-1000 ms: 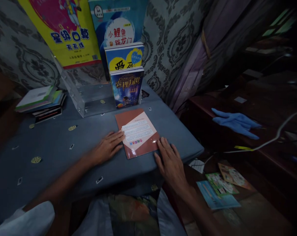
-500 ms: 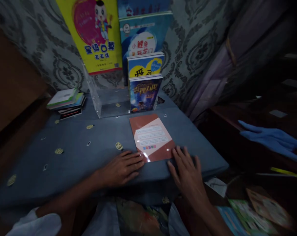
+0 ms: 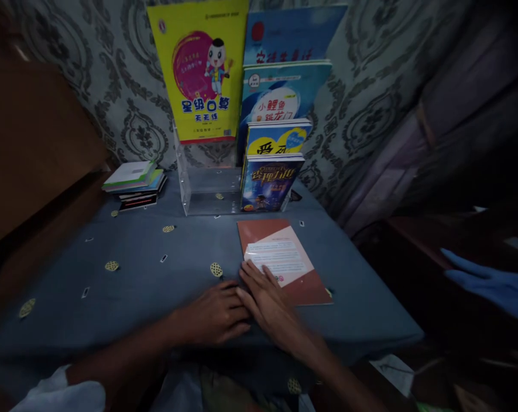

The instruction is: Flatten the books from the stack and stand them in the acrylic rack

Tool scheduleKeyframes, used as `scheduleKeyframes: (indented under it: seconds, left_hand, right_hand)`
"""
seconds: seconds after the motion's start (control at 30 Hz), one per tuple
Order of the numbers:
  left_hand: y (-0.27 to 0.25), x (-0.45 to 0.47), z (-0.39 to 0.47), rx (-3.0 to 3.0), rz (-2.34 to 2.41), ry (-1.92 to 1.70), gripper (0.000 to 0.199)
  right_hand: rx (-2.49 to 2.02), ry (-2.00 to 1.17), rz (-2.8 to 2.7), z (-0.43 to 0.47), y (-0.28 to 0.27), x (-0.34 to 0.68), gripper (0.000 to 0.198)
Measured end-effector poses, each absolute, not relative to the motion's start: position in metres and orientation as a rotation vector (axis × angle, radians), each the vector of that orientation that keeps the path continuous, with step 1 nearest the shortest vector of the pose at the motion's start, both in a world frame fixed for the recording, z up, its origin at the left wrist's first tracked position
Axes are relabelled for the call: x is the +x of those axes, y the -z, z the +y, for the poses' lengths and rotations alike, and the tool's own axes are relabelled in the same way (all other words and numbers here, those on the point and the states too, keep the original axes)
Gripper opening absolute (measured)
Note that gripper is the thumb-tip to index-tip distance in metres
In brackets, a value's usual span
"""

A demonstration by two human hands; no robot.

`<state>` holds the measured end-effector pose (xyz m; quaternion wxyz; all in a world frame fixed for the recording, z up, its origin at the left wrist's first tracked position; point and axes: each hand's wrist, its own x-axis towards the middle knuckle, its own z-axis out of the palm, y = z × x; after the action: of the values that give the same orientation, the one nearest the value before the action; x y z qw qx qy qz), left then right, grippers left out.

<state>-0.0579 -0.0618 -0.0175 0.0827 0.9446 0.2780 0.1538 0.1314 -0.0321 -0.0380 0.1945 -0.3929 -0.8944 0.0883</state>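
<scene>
A reddish-brown book (image 3: 308,289) with a pale printed panel lies flat near the table's front edge. My right hand (image 3: 270,300) rests open over its lower left corner, fingers stretched out. Just left of the book, my left hand (image 3: 222,312) lies on the cloth with its fingers extended, and its fingertips meet my right hand. Behind the book stands a clear acrylic rack (image 3: 207,203). It holds a yellow workbook (image 3: 203,68) at the left and several books at the right, with a dark blue book (image 3: 270,186) in front.
A small stack of books (image 3: 132,177) sits at the back left of the blue-grey tablecloth (image 3: 143,303). Patterned wallpaper (image 3: 143,131) rises behind the rack. To the right, beyond the table edge, a blue glove (image 3: 494,286) lies on a dark surface.
My right hand has moved left from the book's lower right corner to its lower left, beside my left hand. The camera view has shifted, so the scene sits further right and lower.
</scene>
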Motion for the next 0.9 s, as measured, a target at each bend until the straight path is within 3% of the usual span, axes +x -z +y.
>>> scheduleKeyframes:
  seconds: [0.2,0.53,0.9]
  left_hand:
    - [0.018,-0.058,-0.063,2.803,0.849,-0.482,0.040]
    - [0.017,-0.058,-0.065,2.816,0.861,-0.485,0.039]
    - [0.018,-0.061,-0.062,2.840,0.835,-0.413,0.043]
  right_hand:
    - [-1.161,-0.384,-2.637,0.022,0.019,0.118,0.060]
    - [-1.529,-0.153,-2.451,0.109,0.041,0.168,0.062]
    - [-1.575,-0.039,-2.331,0.064,0.055,0.218,0.057]
